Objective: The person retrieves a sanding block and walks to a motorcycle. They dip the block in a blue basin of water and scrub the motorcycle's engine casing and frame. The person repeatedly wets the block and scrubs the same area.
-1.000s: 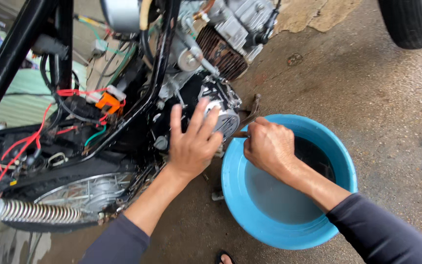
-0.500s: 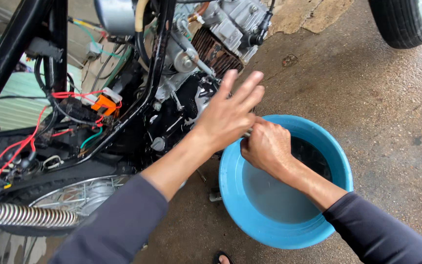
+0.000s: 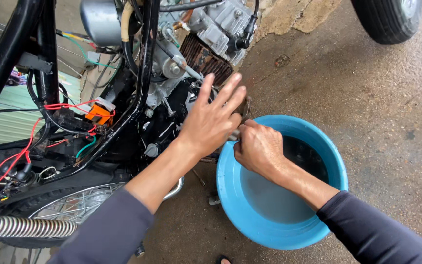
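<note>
Head view: left hand (image 3: 213,120) spread over engine (image 3: 191,63); right hand (image 3: 260,146) fisted, contents hidden.

Left hand (image 3: 211,120): open, palm down, fingers (image 3: 230,90) spread and stretched forward.
Left arm: reaches in from lower left, dark sleeve pushed to mid-forearm.
Right hand (image 3: 260,149): curled into a closed fist, knuckles up, just beside the left.
Right arm: enters from lower right, dark sleeve.

Left hand (image 3: 211,120) lifted off engine case (image 3: 172,122), fingers now spread, apparently hovering above it.
</note>
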